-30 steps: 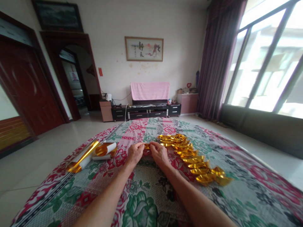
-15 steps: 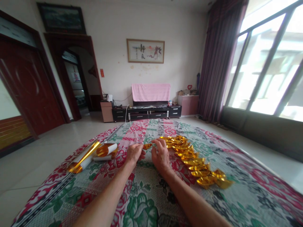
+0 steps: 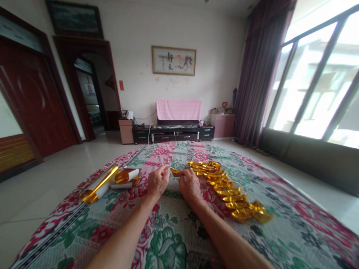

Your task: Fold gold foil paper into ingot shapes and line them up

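A small gold foil piece shows between my two hands, over the middle of the patterned cloth. My right hand pinches its right side. Just left of the piece is my left hand, its fingers bent together near the foil's tip; whether they touch it or hold anything is too small to tell. Folded gold foil pieces lie in a long overlapping row, curving from behind my right hand toward the near right. Left of my left hand lie curled gold sheets with white backs.
A floral cloth covers the round surface under my arms. A longer gold and white roll lies near its left edge. Beyond it stand a low black cabinet and a pink cloth over a screen.
My left hand has drawn slightly left, away from the small foil piece, and more of the foil now shows. My right hand's fingers have come down lower around it.
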